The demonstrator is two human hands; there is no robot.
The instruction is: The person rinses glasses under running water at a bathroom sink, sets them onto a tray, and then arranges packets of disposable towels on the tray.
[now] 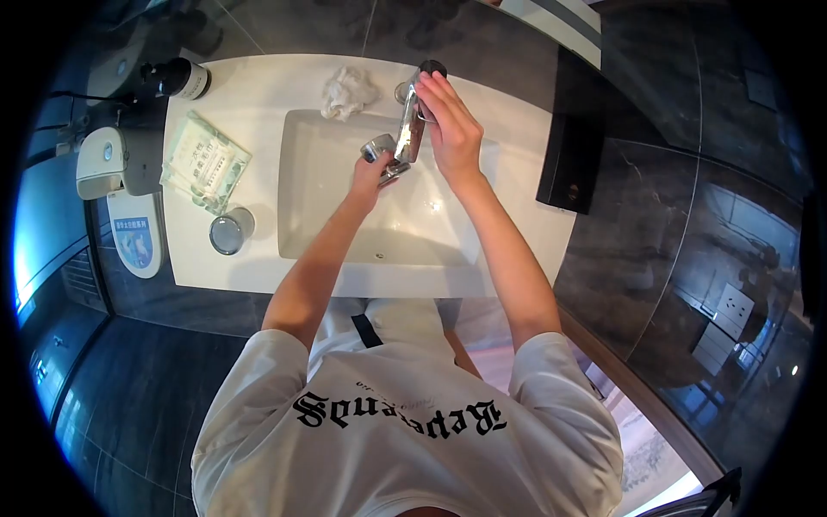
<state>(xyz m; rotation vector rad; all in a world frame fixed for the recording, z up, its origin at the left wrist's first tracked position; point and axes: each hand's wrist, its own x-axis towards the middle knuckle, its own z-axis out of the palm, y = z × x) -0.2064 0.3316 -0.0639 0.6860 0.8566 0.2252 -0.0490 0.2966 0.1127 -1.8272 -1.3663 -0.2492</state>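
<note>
A chrome faucet (408,129) reaches over a white sink basin (327,224) set in the counter. Below the spout, my left hand (370,177) is closed around a small clear glass (379,148), which looks tilted. My right hand (454,129) lies against the faucet's upper part, near its handle, with the fingers stretched out and close together. Where its fingertips meet the metal is partly hidden. Bright reflections by the spout make it hard to tell whether water runs.
On the white counter (194,263) stand another glass (231,231), a green and white packet (207,162) and a dark bottle (185,79). Crumpled white cloth or tissue (348,92) lies behind the basin. A black box (573,164) borders the right edge.
</note>
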